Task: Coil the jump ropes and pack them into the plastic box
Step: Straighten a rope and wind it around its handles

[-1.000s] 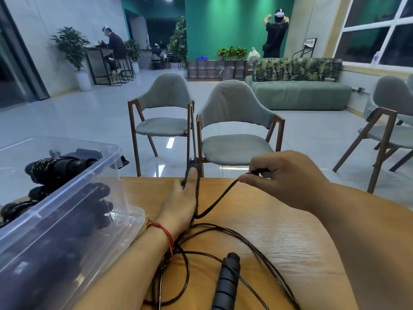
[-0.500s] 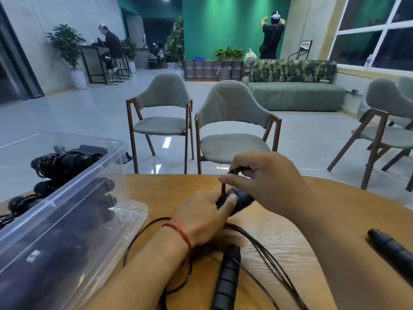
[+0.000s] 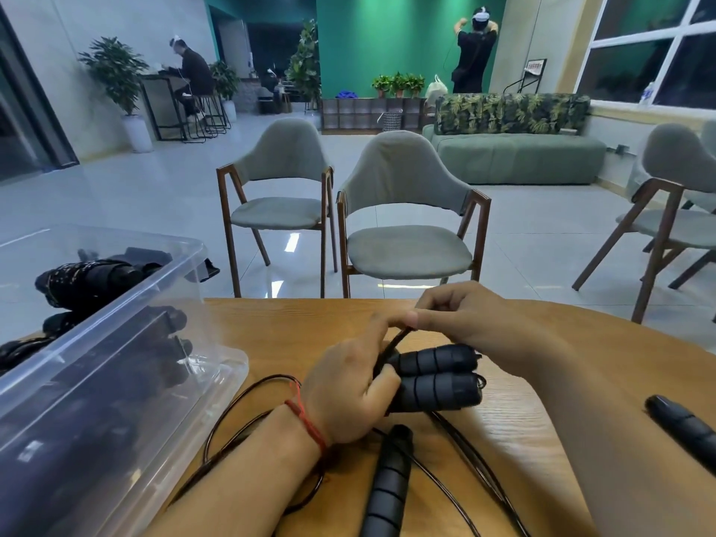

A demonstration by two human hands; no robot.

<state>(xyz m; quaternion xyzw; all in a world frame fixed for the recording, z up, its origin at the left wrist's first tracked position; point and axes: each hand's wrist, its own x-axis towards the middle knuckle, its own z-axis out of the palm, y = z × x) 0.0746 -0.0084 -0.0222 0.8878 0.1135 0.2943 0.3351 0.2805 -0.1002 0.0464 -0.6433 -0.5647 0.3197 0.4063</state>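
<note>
- The round wooden table [image 3: 271, 335] carries everything. The clear plastic box [image 3: 116, 315] stands at its left, with dark coiled ropes inside.
- The left hand [image 3: 348, 389] grips two black ribbed foam handles [image 3: 438, 377] side by side at mid-table.
- The right hand [image 3: 476, 327] pinches the thin black cord [image 3: 391, 343] just above them, close against the left hand.
- To wrap well, I judge: hold the handles parallel, pull the cord taut, and lay each turn snug beside the last.
</note>
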